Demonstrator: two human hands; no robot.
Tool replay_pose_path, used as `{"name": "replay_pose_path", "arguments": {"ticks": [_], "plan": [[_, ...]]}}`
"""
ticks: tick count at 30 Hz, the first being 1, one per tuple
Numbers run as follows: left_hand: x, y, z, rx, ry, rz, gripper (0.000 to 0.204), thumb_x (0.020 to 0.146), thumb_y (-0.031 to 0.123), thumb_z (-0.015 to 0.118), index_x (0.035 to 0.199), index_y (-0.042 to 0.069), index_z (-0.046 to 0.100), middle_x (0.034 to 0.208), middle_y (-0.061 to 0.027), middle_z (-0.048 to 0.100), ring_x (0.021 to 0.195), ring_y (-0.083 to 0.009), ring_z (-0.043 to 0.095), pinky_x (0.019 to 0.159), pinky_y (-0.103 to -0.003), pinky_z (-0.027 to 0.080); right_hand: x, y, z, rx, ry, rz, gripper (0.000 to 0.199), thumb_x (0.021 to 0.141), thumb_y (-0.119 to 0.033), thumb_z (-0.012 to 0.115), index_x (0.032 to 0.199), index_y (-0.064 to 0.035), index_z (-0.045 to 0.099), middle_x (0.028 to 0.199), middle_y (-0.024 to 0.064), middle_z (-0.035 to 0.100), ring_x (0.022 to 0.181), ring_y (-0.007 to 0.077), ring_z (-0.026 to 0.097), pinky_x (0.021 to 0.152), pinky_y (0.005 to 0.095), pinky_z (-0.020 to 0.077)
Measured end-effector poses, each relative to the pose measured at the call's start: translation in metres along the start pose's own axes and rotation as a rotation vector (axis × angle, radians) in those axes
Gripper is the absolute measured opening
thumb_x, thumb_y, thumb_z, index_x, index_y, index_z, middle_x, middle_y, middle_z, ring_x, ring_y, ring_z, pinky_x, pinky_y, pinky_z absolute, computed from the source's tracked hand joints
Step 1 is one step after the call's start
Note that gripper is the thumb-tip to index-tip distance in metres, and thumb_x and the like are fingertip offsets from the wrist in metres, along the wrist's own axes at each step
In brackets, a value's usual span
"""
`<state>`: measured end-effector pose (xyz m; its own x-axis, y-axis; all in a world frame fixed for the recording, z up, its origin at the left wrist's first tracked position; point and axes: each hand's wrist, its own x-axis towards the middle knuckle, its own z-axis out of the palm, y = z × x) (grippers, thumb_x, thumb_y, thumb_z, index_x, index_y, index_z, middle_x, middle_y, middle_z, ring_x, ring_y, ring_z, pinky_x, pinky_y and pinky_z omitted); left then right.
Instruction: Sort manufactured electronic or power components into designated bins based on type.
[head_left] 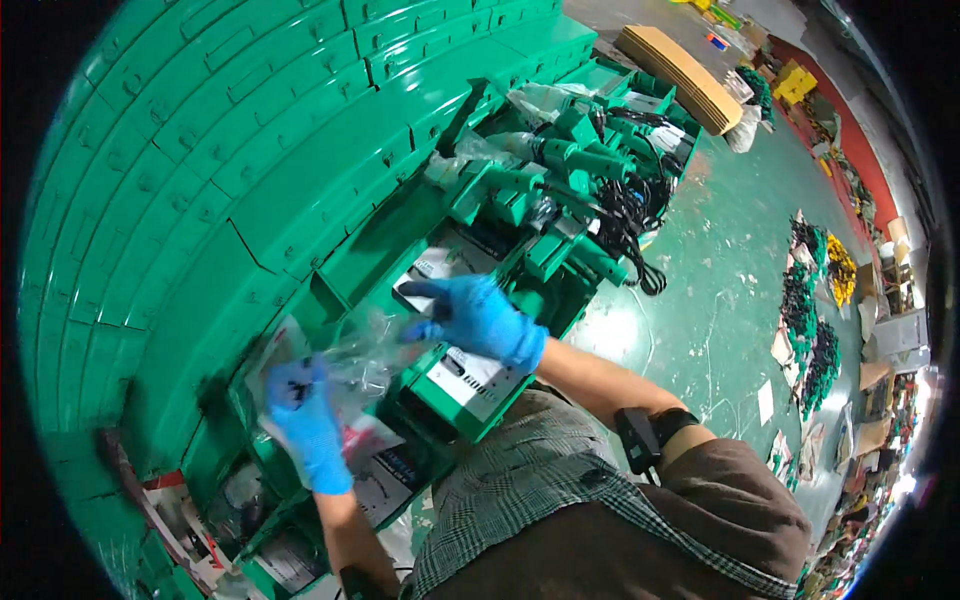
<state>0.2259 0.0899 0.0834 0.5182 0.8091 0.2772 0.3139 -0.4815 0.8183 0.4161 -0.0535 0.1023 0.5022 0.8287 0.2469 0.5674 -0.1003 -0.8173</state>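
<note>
My left hand (308,415), in a blue glove with a black mark on its back, is closed on a crumpled clear plastic bag (365,358). White printed paper with some red shows under and beside the bag. To the right is my right hand (482,322), also blue-gloved, its forefinger stretched out and apart from the lower fingers. Those lower fingers are at the bag's edge; whether they touch it I cannot tell. Below both hands are open green metal cases (440,395) with printed white sheets (468,380) on them.
Green power tools (570,160) with black cords (635,205) and plastic wrapping lie heaped in cases ahead. A tall stack of closed green cases (220,130) curves along the left. Flattened cardboard (680,75) lies beyond, and piles of dark and green parts (812,330) are on the green floor at right.
</note>
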Motion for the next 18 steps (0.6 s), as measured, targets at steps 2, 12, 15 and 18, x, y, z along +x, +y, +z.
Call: {"name": "replay_pose_path", "arguments": {"ticks": [2, 12, 15, 18], "plan": [[-0.006, -0.001, -0.002, 0.037, -0.115, 0.140, 0.011, 0.069, -0.002, 0.064, 0.074, 0.006, 0.058, 0.085, -0.0052, 0.055, 0.075, -0.0152, 0.054, 0.064, -0.029, 0.045, 0.008, 0.019, -0.033, -0.370, -0.067, -0.077, 0.044, 0.073, -0.040, 0.066, 0.106, -0.0110, 0.062, 0.071, 0.0108, 0.061, 0.061, 0.0264, 0.058, 0.055, 0.0365, 0.0430], [-0.017, 0.040, 0.022, 0.773, -0.214, -0.107, 0.079, 0.070, 0.000, 0.054, 0.140, 0.005, 0.017, 0.139, -0.0172, 0.031, 0.085, -0.0352, 0.060, 0.070, -0.040, 0.050, 0.053, 0.074, -0.105, -0.680, 0.003, -0.260, 0.047, 0.068, -0.024, 0.066, 0.111, -0.0091, 0.052, 0.082, 0.0117, 0.056, 0.076, 0.0289, 0.057, 0.062, 0.0407, 0.0433], [-0.046, 0.045, 0.030, 0.382, 0.053, -0.106, 0.074, 0.075, 0.002, 0.057, 0.138, -0.001, 0.020, 0.139, -0.0196, 0.031, 0.125, -0.0299, 0.034, 0.099, -0.038, 0.032, 0.070, 0.127, -0.118, -1.055, -0.115, -0.072, 0.030, 0.079, -0.019, 0.050, 0.107, -0.0085, 0.055, 0.087, 0.0114, 0.060, 0.074, 0.0282, 0.061, 0.059, 0.0405, 0.0482], [-0.068, 0.035, 0.053, -0.143, 0.254, -0.311, 0.062, 0.083, 0.002, 0.055, 0.137, -0.002, 0.025, 0.140, -0.0168, 0.030, 0.126, -0.0216, 0.032, 0.102, -0.033, 0.028, 0.085, 0.153, -0.125, -0.917, -0.265, 0.015, 0.020, 0.079, -0.017, 0.049, 0.091, -0.0062, 0.061, 0.084, 0.0182, 0.063, 0.071, 0.0332, 0.063, 0.063, 0.0439, 0.0508]]}}
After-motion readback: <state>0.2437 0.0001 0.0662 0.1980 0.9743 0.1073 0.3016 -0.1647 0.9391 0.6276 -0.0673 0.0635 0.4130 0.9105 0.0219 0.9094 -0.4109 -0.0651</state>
